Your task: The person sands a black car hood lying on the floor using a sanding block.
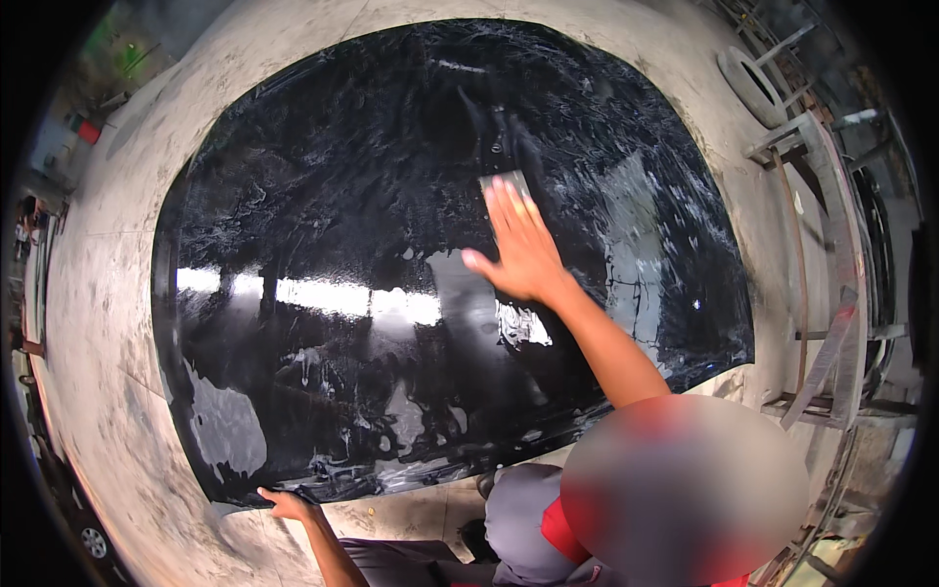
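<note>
A large black car hood (323,225), wet and glossy with streaks and puddles, fills the middle of the head view. My right hand (525,245) lies flat on its upper surface, right of the middle, fingers stretched and thumb spread. Beneath those fingertips a small greyish sheet (515,177), perhaps sandpaper, is pressed to the hood and partly covered. At the near left corner, my left hand (287,505) grips the hood's edge with the thumb on top; its other fingers are mostly hidden.
Pale, stained concrete floor (108,303) surrounds the hood. A metal frame stand (836,235) is on the right, with a grey tire-like ring (751,88) behind it. Far left is a small red object (88,130); a car wheel (93,541) shows at lower left.
</note>
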Motion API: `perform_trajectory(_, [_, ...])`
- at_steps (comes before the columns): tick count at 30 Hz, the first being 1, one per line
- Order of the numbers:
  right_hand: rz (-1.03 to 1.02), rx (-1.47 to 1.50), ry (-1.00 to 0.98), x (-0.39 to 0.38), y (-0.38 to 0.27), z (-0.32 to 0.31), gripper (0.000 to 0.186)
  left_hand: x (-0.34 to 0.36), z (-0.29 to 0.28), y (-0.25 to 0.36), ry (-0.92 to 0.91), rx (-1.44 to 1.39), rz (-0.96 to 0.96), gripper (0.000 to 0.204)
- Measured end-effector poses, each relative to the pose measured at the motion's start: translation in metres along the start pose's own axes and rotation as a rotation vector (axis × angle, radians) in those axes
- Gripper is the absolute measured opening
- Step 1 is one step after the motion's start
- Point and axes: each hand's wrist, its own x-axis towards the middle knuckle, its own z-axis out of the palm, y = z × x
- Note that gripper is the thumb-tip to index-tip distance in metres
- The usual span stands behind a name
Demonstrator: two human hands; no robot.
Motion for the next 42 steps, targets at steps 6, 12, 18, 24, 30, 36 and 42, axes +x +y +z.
perform_trajectory(6, [0.067,-0.053,0.045,0.064,0.052,-0.017,0.103,-0.018,0.018,0.003,-0.044,0.003,-0.009,0.080])
perform_trajectory(12, [0.022,-0.033,-0.038,0.004,0.014,-0.004,0.106,-0.029,0.007,0.018,0.017,0.014,-0.040,0.081])
perform_trajectory(18, [0.087,-0.119,0.007,0.078,0.067,-0.015,0.105,-0.044,0.024,0.014,-0.058,-0.028,-0.030,0.076])
perform_trajectory(24, [0.023,-0.055,-0.067,0.016,0.002,0.001,0.105,-0.026,0.006,0.018,0.089,-0.024,0.006,0.073])
perform_trajectory(30, [0.035,-0.079,-0.028,0.089,0.032,-0.009,0.104,-0.039,0.016,0.022,-0.058,-0.088,-0.034,0.070])
perform_trajectory(36, [-0.023,-0.045,-0.102,0.020,-0.025,0.006,0.110,-0.040,0.011,0.032,0.033,-0.029,-0.009,0.064])
perform_trajectory(42, [0.047,-0.051,0.011,0.117,0.011,-0.006,0.104,-0.050,0.023,0.022,-0.052,-0.041,-0.035,0.061])
